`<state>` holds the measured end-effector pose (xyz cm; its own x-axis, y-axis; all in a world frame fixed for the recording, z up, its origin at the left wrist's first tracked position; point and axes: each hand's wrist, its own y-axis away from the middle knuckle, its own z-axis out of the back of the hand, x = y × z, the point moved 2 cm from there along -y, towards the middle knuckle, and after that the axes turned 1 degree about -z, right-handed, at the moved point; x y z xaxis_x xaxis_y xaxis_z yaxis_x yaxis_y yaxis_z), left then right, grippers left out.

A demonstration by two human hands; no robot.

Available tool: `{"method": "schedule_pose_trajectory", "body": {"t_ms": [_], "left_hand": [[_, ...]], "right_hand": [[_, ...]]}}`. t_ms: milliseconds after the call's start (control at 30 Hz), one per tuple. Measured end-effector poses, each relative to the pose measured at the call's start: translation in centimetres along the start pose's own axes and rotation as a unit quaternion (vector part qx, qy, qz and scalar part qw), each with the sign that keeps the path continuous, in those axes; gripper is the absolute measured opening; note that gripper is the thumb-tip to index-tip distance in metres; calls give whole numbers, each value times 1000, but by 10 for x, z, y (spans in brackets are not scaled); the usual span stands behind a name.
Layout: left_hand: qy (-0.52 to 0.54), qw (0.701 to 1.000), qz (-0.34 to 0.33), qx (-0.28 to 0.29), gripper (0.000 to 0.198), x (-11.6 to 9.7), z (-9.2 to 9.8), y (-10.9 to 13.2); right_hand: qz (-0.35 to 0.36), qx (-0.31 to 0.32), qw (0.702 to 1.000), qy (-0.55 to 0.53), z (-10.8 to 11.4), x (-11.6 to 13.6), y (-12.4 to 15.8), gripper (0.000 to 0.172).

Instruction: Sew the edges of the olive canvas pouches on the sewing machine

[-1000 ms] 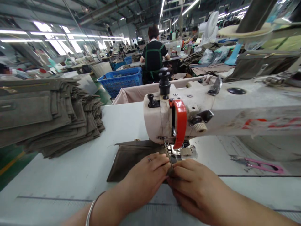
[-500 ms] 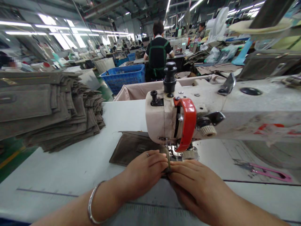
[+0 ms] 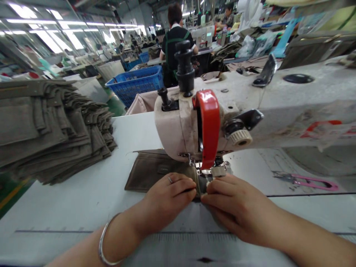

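Note:
A brown fabric piece lies flat on the white table under the head of a cream sewing machine with a red guard. My left hand, with a ring and a silver bangle, presses on the fabric's near edge just left of the presser foot, fingers curled and closed on it. My right hand meets it from the right, fingers pinched on the same edge in front of the needle. The fabric under both hands is hidden.
A tall stack of brown fabric pieces fills the table's left side. Pink thread snips lie at the right beside the machine's base. Behind stand a blue basket and a person in a dark top at another station.
The view has dropped closer to the machine. The fabric piece has fed further back under the presser foot, and both hands have followed it up to the needle.

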<state>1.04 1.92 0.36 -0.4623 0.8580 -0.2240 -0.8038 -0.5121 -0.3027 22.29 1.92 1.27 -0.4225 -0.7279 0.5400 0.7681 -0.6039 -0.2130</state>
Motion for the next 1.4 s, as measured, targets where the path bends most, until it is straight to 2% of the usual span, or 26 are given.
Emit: {"method": "schedule_pose_trajectory", "body": {"t_ms": [233, 333, 467, 600, 800, 1167, 1400], "left_hand": [[26, 998, 34, -56, 17, -5, 3, -6], [48, 996, 27, -73, 15, -7, 2, -10], [68, 992, 66, -86, 11, -6, 1, -12], [47, 996, 43, -58, 13, -7, -2, -10], [22, 999, 26, -38, 16, -7, -4, -8], [76, 995, 54, -35, 15, -2, -2, -11], [38, 998, -43, -16, 20, -4, 2, -4]], "right_hand": [[3, 6, 1000, 11, -2, -1, -1, 22], [1, 7, 1000, -1, -3, 0, -1, 21], [-9, -3, 1000, -12, -3, -1, -1, 16], [-2, 5, 1000, -13, -4, -2, -4, 15], [4, 5, 1000, -11, -4, -2, -4, 23], [18, -20, 1000, 3, -3, 1, 0, 34], [13, 7, 999, 51, -6, 2, 2, 34]]}}
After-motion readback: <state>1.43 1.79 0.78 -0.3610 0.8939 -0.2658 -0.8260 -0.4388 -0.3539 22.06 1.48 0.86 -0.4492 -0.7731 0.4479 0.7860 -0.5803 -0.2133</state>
